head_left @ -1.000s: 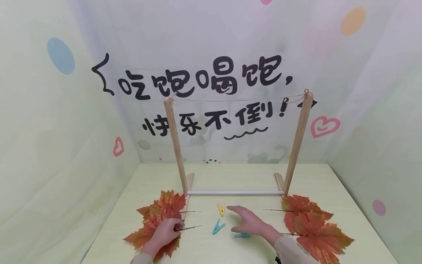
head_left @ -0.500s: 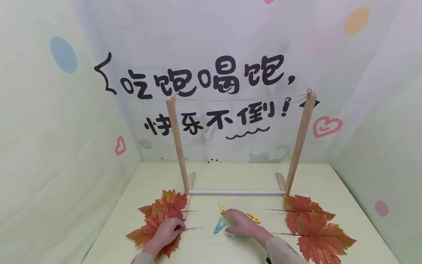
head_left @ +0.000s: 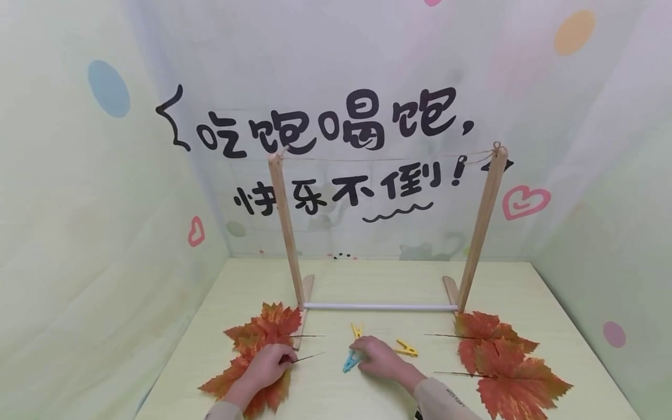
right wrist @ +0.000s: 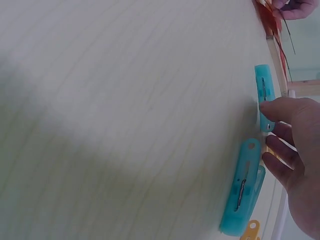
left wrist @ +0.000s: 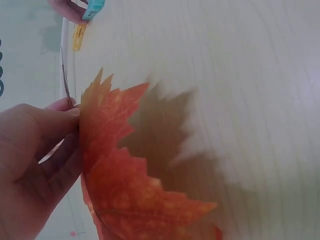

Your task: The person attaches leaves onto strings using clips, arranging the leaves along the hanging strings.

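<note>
My left hand [head_left: 269, 366] pinches the thin stem [head_left: 308, 357] of a red-orange maple leaf [left wrist: 120, 145] between thumb and fingers; in the left wrist view the leaf is tilted up and throws a shadow. Another leaf [head_left: 270, 324] lies just behind it. My right hand [head_left: 382, 357] pinches one end of a blue clothespin [right wrist: 263, 80], its thumb on the near side. A second blue clothespin [right wrist: 241, 192] lies beneath that hand in the right wrist view, hidden in the head view. Two yellow clothespins lie close by, one behind [head_left: 357, 330] and one to the right [head_left: 406, 348].
Behind the hands stands a frame with two wooden posts [head_left: 483, 233], a string [head_left: 378, 159] tied between their tops and a white rod [head_left: 378, 306] low down. More maple leaves [head_left: 517, 382] lie at the right, stems pointing inward. Printed cloth walls enclose the table.
My right hand has moved left and closed on the blue clothespin, uncovering the right-hand yellow clothespin. My left hand keeps the leaf stem, whose tip has risen slightly.
</note>
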Demonstrator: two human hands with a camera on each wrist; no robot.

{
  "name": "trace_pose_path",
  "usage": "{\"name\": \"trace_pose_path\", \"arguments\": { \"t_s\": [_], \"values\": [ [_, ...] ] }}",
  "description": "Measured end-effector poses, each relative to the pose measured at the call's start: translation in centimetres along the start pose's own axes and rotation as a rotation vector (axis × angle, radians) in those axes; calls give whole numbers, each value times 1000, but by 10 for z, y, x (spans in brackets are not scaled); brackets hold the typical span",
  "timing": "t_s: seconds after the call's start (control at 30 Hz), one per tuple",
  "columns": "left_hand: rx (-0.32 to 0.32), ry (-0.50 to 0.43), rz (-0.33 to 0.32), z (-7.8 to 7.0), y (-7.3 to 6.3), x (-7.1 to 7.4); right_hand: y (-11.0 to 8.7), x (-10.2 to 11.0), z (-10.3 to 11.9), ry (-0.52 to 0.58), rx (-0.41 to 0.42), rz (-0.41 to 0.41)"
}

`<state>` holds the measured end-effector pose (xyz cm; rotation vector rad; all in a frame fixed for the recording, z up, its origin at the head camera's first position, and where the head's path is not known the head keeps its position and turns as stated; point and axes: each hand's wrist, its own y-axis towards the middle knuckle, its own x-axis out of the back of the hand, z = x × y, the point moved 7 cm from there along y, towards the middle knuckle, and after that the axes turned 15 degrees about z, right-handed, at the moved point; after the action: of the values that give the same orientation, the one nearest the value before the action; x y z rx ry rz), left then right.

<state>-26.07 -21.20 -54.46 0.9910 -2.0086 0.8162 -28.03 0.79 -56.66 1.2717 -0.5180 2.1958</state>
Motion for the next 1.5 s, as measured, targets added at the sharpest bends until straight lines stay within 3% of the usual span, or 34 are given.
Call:
{"name": "trace_pose_path", "arguments": {
  "t_s": [0.27, 0.47, 0.73, 1.13, 1.5],
  "values": [
    [-19, -104, 46, 1, 4, 0, 3, 0, 0, -28, -34, 7],
    [-79, -146, 8, -4, 5, 10, 1, 1, 0, -69, -52, -2],
    [-70, -196, 1, -6, 7, 21, -6, 8, 4, -152, -31, -2],
    [-58, -251, -147, -23, 11, 54, -25, 57, 17, -44, -19, 28],
    [-69, -364, -267, -50, 18, 88, -39, 110, 30, -110, 86, -40]
  ]
}}
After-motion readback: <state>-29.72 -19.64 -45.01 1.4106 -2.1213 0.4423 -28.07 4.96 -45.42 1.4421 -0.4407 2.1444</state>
